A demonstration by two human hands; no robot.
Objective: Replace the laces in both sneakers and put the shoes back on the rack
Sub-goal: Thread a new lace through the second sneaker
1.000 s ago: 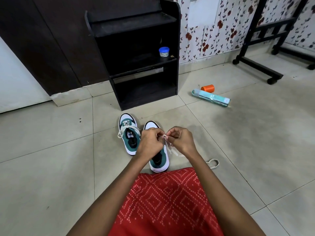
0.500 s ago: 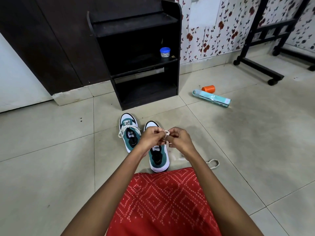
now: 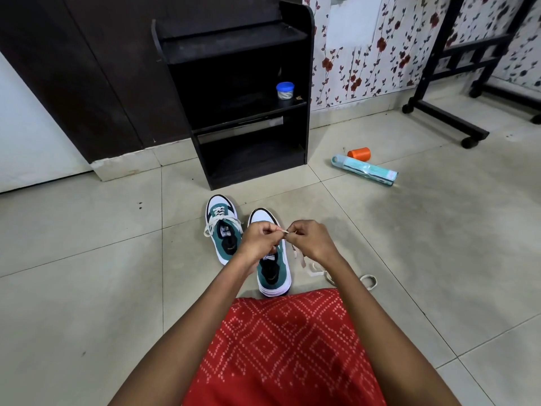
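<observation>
The left hand [image 3: 257,241] and the right hand [image 3: 313,241] meet just above the nearer sneaker [image 3: 275,276]. Each pinches the white lace [image 3: 285,231] between thumb and fingertips, with a short stretch of it showing between them. The rest of the lace drops past the right wrist and lies in loose loops on the floor [image 3: 439,259]. The person seems to be readying the lace end for threading, though the eyelets are hidden under the hands. To do it well, the tip should be kept flat and untwisted, the two sides drawn to even length, and the crossings copied from the other sneaker [image 3: 224,232], which already carries a tied lace. Both sneakers stand on their soles side by side, close but apart, in front of the person's knees. Their long axes run from the person toward the black rack [image 3: 304,83], with toes pointing at it and leaning slightly left and heels toward the red cloth [image 3: 287,347]
</observation>
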